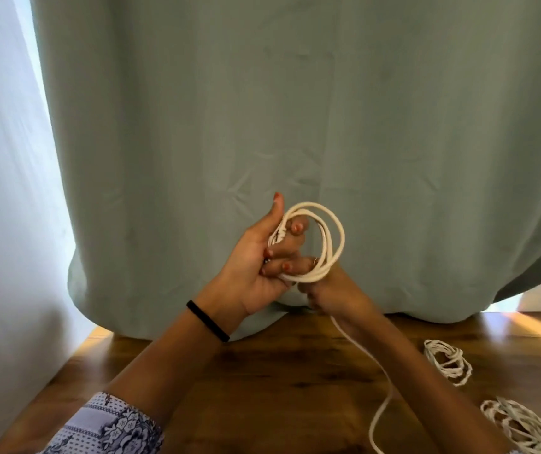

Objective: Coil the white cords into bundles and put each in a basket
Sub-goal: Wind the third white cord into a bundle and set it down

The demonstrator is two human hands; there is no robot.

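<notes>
Loops of white cord (323, 244) are held around the curled fingers of the left hand (262, 257), thumb raised, above the far edge of the table (279, 371). Just below the loops, the cord is pinched by the right hand (324, 298), and the loose tail (382, 398) is let down across the table toward the near edge. Two coiled bundles (447, 360) are seen near the right edge, one behind the other. No basket is shown. The cord is judged light, soft and limp, so it is best taken where the loops cross, to keep the turns from slipping apart.
</notes>
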